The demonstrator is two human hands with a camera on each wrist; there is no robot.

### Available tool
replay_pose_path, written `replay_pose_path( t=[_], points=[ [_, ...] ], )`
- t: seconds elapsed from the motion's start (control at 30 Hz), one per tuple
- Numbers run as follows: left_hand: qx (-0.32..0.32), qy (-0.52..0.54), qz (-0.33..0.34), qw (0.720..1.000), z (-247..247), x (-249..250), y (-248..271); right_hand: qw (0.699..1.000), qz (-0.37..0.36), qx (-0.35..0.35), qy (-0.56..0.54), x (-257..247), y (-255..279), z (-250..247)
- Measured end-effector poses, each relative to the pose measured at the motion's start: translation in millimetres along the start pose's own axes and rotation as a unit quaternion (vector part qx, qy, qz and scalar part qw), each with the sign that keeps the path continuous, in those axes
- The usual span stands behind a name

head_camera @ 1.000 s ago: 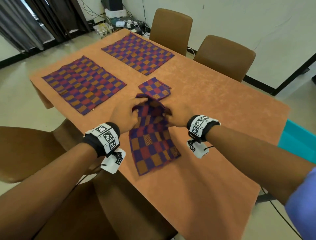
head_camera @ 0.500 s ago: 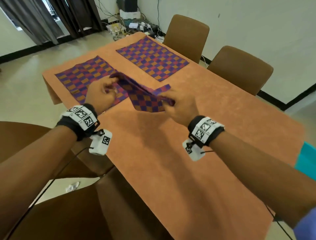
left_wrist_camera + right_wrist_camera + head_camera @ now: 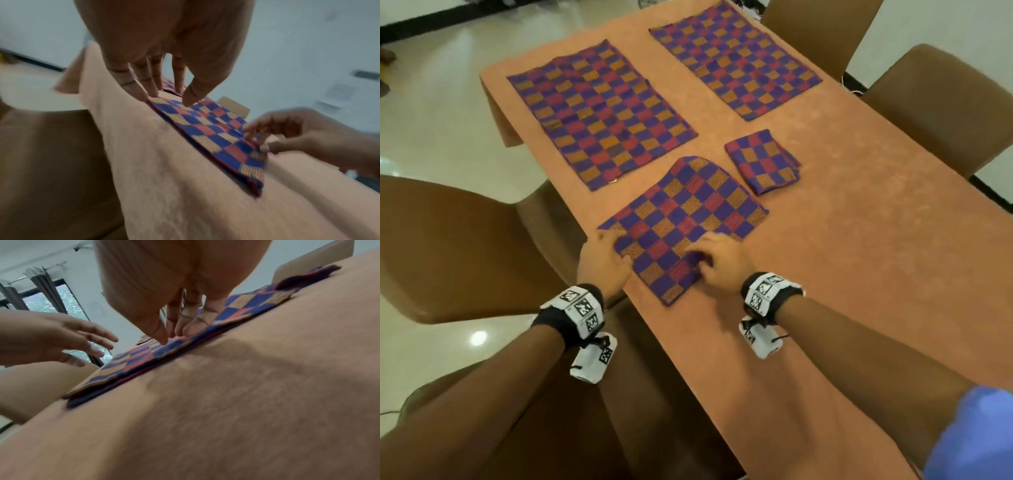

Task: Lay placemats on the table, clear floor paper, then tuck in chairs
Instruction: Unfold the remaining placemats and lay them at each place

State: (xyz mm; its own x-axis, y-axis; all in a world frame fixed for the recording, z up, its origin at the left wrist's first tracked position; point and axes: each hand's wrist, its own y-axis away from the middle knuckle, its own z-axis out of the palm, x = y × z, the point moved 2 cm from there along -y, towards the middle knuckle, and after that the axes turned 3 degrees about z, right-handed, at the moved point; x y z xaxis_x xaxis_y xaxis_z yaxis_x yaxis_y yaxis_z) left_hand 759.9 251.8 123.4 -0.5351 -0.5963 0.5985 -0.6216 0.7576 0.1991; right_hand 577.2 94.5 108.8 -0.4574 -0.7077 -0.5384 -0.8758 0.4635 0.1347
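A checked purple, red and orange placemat [image 3: 688, 219] lies folded double on the orange table [image 3: 859, 257], close to its near-left edge. My left hand [image 3: 616, 240] touches the mat's left corner with straight fingers [image 3: 141, 95], the thumb resting on top. My right hand [image 3: 703, 253] pinches the mat's near right edge, seen in the right wrist view [image 3: 174, 337] with fingers and thumb together on the cloth. Two more placemats [image 3: 599, 109] [image 3: 732, 58] lie spread flat farther up the table. A small folded placemat [image 3: 763, 161] sits beside the one under my hands.
A brown chair [image 3: 448, 246] stands pulled out at the table's left side, with another chair [image 3: 544, 428] below my left arm. Two more chairs [image 3: 945, 102] [image 3: 822, 31] stand along the far right side. Glossy floor [image 3: 431, 102] lies to the left.
Half a second ago both hands held the placemat up in the air. It now lies on the table, and both hands have come down onto its near edge.
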Motion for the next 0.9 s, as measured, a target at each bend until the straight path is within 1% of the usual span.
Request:
replay_pose_path(
  t=[0.07,0.13,0.2,0.3,0.4,0.47,0.53,0.6,0.7,0.8,0.9],
  points=[
    [-0.035,-0.039,0.059,0.997,16,13,6,0.999,0.010,0.022,0.023,22,-7,-14],
    [-0.073,-0.092,0.112,0.987,34,30,12,0.998,0.010,-0.003,0.068,41,-12,-24],
    [-0.105,-0.149,0.128,0.975,48,43,16,0.993,0.008,-0.031,0.117,54,-14,-33],
    [-0.127,-0.235,0.113,0.957,59,54,19,0.987,-0.007,-0.054,0.154,58,-16,-39],
    [-0.114,-0.269,0.115,0.949,60,63,23,0.982,-0.022,-0.063,0.177,59,-17,-42],
    [-0.114,-0.259,0.116,0.952,59,65,22,0.983,-0.024,-0.058,0.173,59,-16,-43],
    [-0.103,-0.229,0.116,0.961,54,65,19,0.984,-0.029,-0.048,0.167,58,-13,-47],
    [-0.076,-0.197,0.117,0.970,46,66,17,0.986,-0.039,-0.027,0.157,55,-11,-54],
    [-0.032,-0.192,0.129,0.972,33,70,22,0.988,-0.046,0.011,0.150,52,-2,-66],
    [0.001,-0.187,0.147,0.971,27,77,38,0.980,-0.030,0.019,0.197,52,14,-73],
    [0.006,-0.184,0.165,0.969,36,87,64,0.977,-0.005,0.025,0.214,57,45,-75]
  ],
)
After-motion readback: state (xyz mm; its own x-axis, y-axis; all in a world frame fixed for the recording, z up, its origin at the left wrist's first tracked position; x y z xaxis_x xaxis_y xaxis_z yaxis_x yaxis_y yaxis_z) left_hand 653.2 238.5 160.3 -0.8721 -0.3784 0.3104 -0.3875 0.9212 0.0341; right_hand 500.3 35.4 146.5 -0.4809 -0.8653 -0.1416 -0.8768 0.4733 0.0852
